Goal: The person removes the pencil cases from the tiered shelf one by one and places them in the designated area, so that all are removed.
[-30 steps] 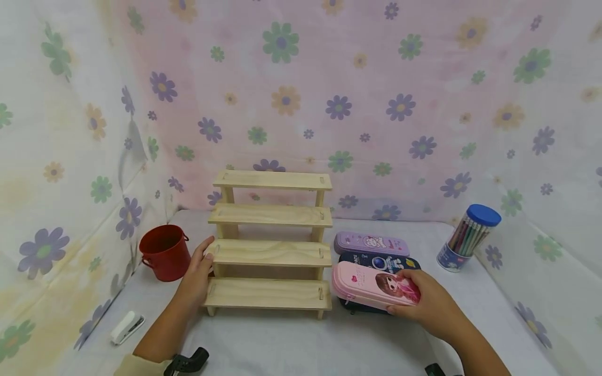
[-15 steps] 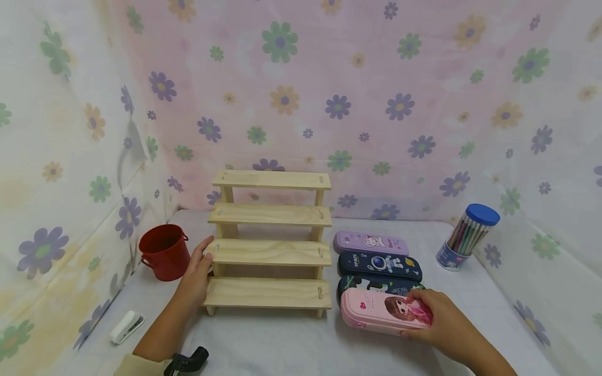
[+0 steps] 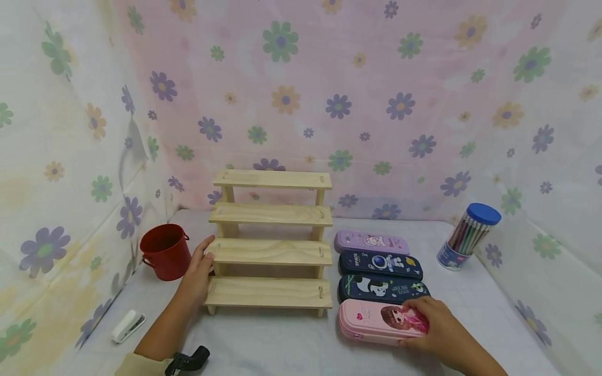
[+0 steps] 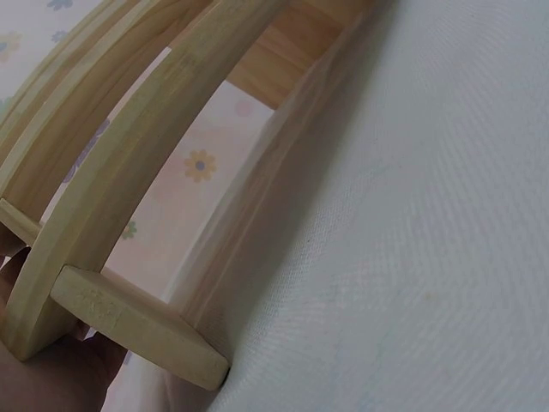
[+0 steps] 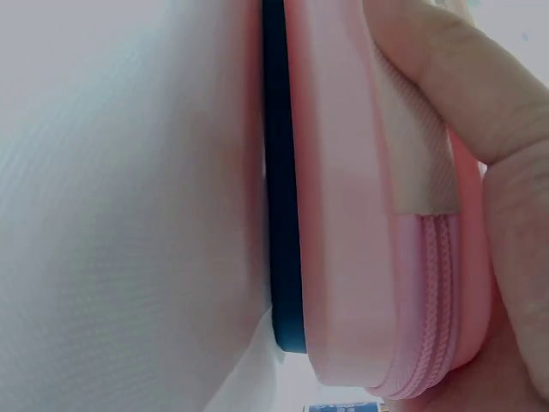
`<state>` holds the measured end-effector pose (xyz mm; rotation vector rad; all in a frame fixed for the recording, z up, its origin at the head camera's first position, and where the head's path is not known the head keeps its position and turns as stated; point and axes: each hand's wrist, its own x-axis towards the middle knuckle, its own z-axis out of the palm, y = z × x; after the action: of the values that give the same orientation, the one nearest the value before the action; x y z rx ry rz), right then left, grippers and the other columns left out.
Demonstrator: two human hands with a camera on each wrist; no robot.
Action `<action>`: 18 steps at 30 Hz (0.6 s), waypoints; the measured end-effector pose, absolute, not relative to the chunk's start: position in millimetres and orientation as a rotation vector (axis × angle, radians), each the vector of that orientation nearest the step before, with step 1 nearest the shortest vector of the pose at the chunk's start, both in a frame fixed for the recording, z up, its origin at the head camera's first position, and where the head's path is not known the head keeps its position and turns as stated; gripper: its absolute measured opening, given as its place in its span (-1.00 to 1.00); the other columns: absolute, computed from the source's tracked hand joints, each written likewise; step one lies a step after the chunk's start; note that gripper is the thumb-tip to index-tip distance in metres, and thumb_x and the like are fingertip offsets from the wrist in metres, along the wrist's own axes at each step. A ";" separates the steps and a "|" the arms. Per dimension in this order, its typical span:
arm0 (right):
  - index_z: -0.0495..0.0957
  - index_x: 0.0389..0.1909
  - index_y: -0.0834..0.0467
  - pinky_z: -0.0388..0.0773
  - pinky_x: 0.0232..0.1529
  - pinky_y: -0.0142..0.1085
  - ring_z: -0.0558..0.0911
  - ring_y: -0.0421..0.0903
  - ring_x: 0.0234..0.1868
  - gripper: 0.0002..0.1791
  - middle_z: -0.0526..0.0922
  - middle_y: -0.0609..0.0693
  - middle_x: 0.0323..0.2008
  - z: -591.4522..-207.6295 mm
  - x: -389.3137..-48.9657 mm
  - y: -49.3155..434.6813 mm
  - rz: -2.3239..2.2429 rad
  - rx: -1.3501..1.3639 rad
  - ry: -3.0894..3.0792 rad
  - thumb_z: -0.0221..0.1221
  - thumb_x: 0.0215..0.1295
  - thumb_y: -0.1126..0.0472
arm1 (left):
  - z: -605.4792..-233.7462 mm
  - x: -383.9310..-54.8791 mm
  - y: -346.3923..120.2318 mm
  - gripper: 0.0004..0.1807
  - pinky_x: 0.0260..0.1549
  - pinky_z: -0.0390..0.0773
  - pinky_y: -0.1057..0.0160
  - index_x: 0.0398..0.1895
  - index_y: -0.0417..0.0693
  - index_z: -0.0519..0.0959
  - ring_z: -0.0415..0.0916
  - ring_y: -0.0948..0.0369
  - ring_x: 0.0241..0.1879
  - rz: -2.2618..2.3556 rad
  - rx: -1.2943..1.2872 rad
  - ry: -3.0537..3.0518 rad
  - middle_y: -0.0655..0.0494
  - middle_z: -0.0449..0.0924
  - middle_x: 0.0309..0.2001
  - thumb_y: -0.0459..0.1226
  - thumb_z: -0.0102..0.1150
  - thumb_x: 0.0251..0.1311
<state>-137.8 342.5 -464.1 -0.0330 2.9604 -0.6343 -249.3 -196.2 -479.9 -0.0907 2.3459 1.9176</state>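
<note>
My right hand [image 3: 437,329] grips the right end of a pink pencil case [image 3: 364,321] with a girl's picture on its lid. In the right wrist view the thumb lies along the pink case's zipped side [image 5: 352,257]. Behind it lie a dark panda pencil case [image 3: 381,289], a navy space one [image 3: 371,265] and a lilac one [image 3: 350,241], in a row. At the left, my left hand [image 3: 195,277] holds the side of a wooden step shelf [image 3: 268,292]. In the left wrist view fingers reach behind the shelf's end [image 4: 51,292], partly hidden.
Left of the shelf stands a red bucket [image 3: 166,263], with a white stapler [image 3: 128,327] nearer the front. At the right is a clear tub of pencils [image 3: 463,243] with a blue lid. Flowered cloth [image 3: 301,120] encloses the white-covered table [image 3: 263,344].
My right hand has brought the pink pencil case toward the front, from above the dark cases to before the panda one, which now shows. The left hand stays on the shelf.
</note>
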 end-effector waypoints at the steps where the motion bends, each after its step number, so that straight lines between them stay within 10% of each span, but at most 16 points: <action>1: 0.62 0.11 0.00 0.63 0.15 0.17 0.47 0.07 0.12 -0.08 0.61 0.03 0.11 -464.6 -138.0 342.7 -0.630 -0.034 2.965 0.61 -0.30 -0.39 | -479.9 -249.3 -196.3 -0.42 0.55 -0.07 -0.40 0.66 0.69 -0.14 -0.15 -0.14 0.68 1.915 -0.094 2.347 0.12 -0.18 0.73 0.03 -0.44 0.69; 18: 0.63 0.17 0.04 0.54 0.24 0.28 0.53 0.08 0.16 -0.02 0.62 0.00 0.09 -471.1 -147.9 347.0 -0.607 -0.102 2.975 0.61 -0.30 -0.39 | -478.1 -248.9 -196.3 -0.44 0.56 -0.15 -0.41 0.65 0.69 -0.10 -0.17 -0.11 0.68 1.929 -0.093 2.353 0.12 -0.15 0.72 0.04 -0.43 0.68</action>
<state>-147.9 347.0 -471.1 -0.1023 2.9750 -0.6069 -248.9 -196.3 -478.1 -0.0935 2.3530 1.9288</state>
